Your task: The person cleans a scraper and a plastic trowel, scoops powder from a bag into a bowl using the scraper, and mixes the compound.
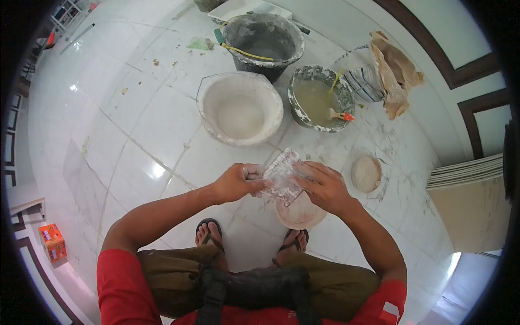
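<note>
Between my two hands is a rectangular, see-through plastic piece [283, 176] smeared with white, held tilted above the floor; I cannot make out its exact kind. My left hand [239, 183] pinches its left edge with fingers and thumb. On the opposite side, my right hand [324, 186] grips it, fingers laid over the edge. Just beneath them a round, pale pinkish bowl or lid [303, 215] sits on the floor, partly hidden by the plastic piece and my right hand. A white-coated bucket [208, 116] with pale contents stands just beyond my hands.
Farther off stand a dark plaster-crusted bucket [298, 54] and a bucket of murky water [295, 105] with a brush [341, 115] in it. To the right are a torn paper bag [398, 76], a round tub [366, 174] and stacked boards [468, 200]. An orange box [52, 242] lies left.
</note>
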The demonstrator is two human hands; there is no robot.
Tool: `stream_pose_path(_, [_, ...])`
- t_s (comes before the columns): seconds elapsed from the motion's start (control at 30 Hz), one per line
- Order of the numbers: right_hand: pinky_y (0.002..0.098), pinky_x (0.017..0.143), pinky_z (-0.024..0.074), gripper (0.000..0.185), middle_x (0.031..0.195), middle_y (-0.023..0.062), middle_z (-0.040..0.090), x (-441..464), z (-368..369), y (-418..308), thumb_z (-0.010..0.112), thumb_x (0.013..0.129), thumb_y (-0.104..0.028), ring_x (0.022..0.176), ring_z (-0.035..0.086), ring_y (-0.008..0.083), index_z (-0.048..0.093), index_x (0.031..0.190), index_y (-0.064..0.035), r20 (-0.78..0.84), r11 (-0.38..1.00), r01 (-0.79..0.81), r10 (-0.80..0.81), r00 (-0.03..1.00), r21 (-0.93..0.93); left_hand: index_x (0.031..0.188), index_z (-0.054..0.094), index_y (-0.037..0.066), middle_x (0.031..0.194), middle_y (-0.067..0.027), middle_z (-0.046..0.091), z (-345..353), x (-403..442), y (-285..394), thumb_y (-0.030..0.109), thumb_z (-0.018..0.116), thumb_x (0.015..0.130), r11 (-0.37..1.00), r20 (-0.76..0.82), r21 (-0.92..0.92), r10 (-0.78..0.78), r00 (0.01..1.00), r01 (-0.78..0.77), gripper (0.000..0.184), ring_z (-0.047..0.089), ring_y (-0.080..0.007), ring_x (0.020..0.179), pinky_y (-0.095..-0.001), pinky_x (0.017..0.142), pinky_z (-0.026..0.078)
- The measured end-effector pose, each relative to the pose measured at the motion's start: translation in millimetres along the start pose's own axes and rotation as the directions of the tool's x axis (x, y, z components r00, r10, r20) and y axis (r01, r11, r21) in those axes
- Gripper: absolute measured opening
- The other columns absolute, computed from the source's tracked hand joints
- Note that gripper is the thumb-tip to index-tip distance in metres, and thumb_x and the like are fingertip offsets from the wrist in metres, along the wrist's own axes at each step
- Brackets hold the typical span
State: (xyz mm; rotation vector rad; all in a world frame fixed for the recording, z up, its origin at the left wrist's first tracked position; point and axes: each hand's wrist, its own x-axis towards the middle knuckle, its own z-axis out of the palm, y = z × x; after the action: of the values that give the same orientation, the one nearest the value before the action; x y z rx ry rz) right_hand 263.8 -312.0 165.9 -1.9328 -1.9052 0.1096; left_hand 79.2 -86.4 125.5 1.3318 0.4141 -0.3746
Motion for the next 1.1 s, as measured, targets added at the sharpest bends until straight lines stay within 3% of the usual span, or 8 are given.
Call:
stream_pose_path(0.3, [0.0418, 0.096, 0.0567, 0.047, 0.128, 0.0082, 0.070, -27.4, 12.9, 33.3, 0.069, 0.077, 0.000, 0.114, 0.067, 0.0308, 0.074, 0.121, -0.0159, -0.018, 0.989, -0.136, 0.137, 0.990, 0.054, 0.109, 0.071, -0.002, 0.095, -0.0106, 0.077, -28.0, 15.7, -37.8, 0.028, 0.061, 0.104, 1.000, -0.043, -0.009, 0.010, 0.999, -0.011, 0.033, 0.072, -0.0179, 0.078, -0.0327, 0.073, 0.057])
stream_pose_path(0.37, [0.0411, 0.095, 0.0566, 0.038, 0.121, 0.0117, 0.073, -41.7, 8.5, 52.0, 0.069, 0.080, -0.001, 0.109, 0.069, 0.0335, 0.076, 0.116, -0.0110, -0.034, 0.954, -0.284, 0.289, 0.957, 0.101, 0.105, 0.073, -0.005, 0.090, -0.0147, 0.077, -49.4, 17.7, -46.0, 0.028, 0.063, 0.103, 0.817, -0.043, 0.577, 0.006, 0.999, 0.020, 0.034, 0.073, -0.0189, 0.073, -0.0347, 0.073, 0.058])
stream_pose_path(0.57, [0.0462, 0.085, 0.0565, 0.029, 0.098, 0.0231, 0.074, -116.0, -17.1, 105.6, 0.070, 0.090, -0.014, 0.091, 0.071, 0.0418, 0.074, 0.117, -0.0045, 0.156, 0.669, -0.743, 0.733, 0.662, 0.008, 0.098, 0.076, 0.000, 0.088, -0.0170, 0.075, -68.3, 15.8, -68.3, 0.032, 0.070, 0.097, 0.581, -0.184, 0.767, -0.209, 0.961, 0.273, 0.032, 0.072, -0.0252, 0.075, -0.0397, 0.076, 0.057])
stream_pose_path(0.67, [0.0486, 0.082, 0.0556, 0.029, 0.094, 0.0276, 0.072, -155.3, -17.9, 125.7, 0.071, 0.092, -0.021, 0.088, 0.070, 0.0448, 0.074, 0.115, -0.0024, 0.115, 0.612, -0.778, 0.791, 0.601, -0.142, 0.099, 0.076, 0.002, 0.096, -0.0199, 0.074, -55.8, 28.5, -98.5, 0.033, 0.069, 0.096, 0.641, 0.057, 0.738, 0.255, 0.965, -0.213, 0.032, 0.072, -0.0298, 0.084, -0.0425, 0.083, 0.056])
stream_pose_path(0.73, [0.0490, 0.082, 0.0554, 0.030, 0.093, 0.0287, 0.072, -168.8, -20.7, 125.4, 0.071, 0.092, -0.022, 0.089, 0.070, 0.0454, 0.073, 0.114, -0.0013, 0.132, 0.566, -0.810, 0.824, 0.551, -0.154, 0.102, 0.076, 0.002, 0.103, -0.0207, 0.073, -41.1, 49.7, -94.5, 0.040, 0.065, 0.098, 0.626, 0.116, 0.754, 0.172, 0.978, -0.200, 0.041, 0.069, -0.0343, 0.092, -0.0449, 0.089, 0.054])
stream_pose_path(0.8, [0.0495, 0.081, 0.0552, 0.030, 0.092, 0.0298, 0.071, -175.0, -26.8, 119.8, 0.071, 0.093, -0.023, 0.089, 0.070, 0.0460, 0.073, 0.113, -0.0001, 0.160, 0.529, -0.831, 0.847, 0.507, -0.169, 0.104, 0.075, 0.000, 0.098, -0.0215, 0.073, -16.8, 73.1, -73.6, 0.051, 0.062, 0.097, 0.433, 0.387, 0.875, -0.359, 0.849, -0.216, 0.052, 0.069, -0.0397, 0.088, -0.0467, 0.088, 0.055])
stream_pose_path(1.0, [0.0497, 0.081, 0.0549, 0.031, 0.090, 0.0286, 0.071, -168.7, -40.0, 93.0, 0.071, 0.093, -0.023, 0.090, 0.070, 0.0460, 0.072, 0.111, 0.0016, 0.217, 0.471, -0.875, 0.871, 0.441, -0.111, 0.100, 0.074, 0.004, 0.090, -0.0226, 0.074, 56.3, 97.1, -133.6, 0.057, 0.067, 0.088, 0.621, 0.237, 0.705, -0.662, 0.712, 0.343, 0.055, 0.072, -0.0382, 0.082, -0.0475, 0.082, 0.057])
stream_pose_path(1.1, [0.0494, 0.081, 0.0546, 0.030, 0.091, 0.0286, 0.071, -166.8, -45.7, 81.5, 0.071, 0.092, -0.023, 0.089, 0.069, 0.0458, 0.072, 0.109, 0.0024, 0.268, 0.376, -0.926, 0.896, 0.354, -0.034, 0.103, 0.074, 0.005, 0.097, -0.0238, 0.074, 60.3, 83.5, -159.1, 0.056, 0.069, 0.086, 0.779, 0.314, 0.625, -0.316, 0.895, 0.056, 0.054, 0.072, -0.0388, 0.084, -0.0481, 0.084, 0.057])
